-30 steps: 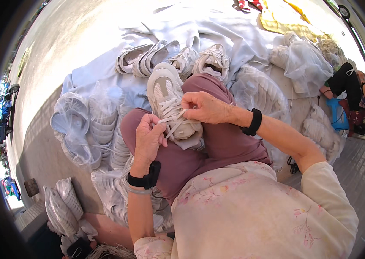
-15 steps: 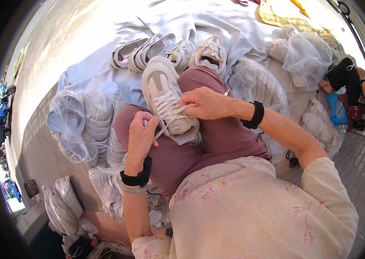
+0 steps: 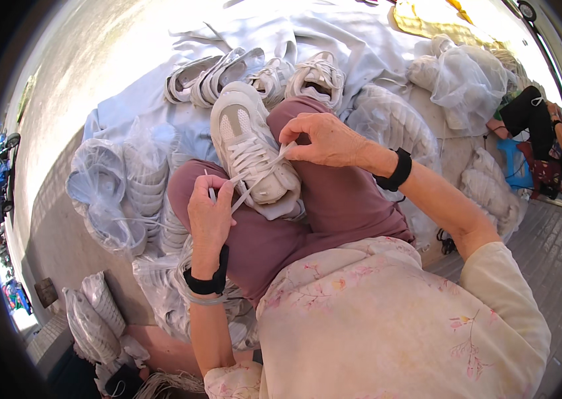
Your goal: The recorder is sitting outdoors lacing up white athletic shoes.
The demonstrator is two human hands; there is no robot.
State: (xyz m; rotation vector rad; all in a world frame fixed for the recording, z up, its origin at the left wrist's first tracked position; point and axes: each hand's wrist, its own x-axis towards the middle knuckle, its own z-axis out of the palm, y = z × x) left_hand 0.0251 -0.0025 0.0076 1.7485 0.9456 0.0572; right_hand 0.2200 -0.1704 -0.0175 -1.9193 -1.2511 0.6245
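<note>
Here a white sneaker [image 3: 249, 149] is resting across the person's lap, on the mauve trousers [image 3: 334, 206], toe pointing away and heel lying near the left knee. The left hand [image 3: 209, 216] is curling closed around one end of the white shoelace [image 3: 244, 189], with the stiff tip poking up just above the knuckles. The right hand [image 3: 324, 139] is pinching the other run of lace between thumb and fingertips, just beside the shoe's tongue, so that both ends are being held taut.

The shoe is looking light, with a padded upper that would give under a squeeze and a thick sole that should stay stiff; the sole edge or the heel is probably the surest place to steady it. The lace is thin, limp and likely to slide through the eyelets, so it is best gripped close to its hard tip.

Beyond the knees more white sneakers [image 3: 254, 70] are lying in a row on a pale sheet [image 3: 360, 46], and clear plastic bags of shoes [image 3: 121, 193] are sitting to the left.
</note>
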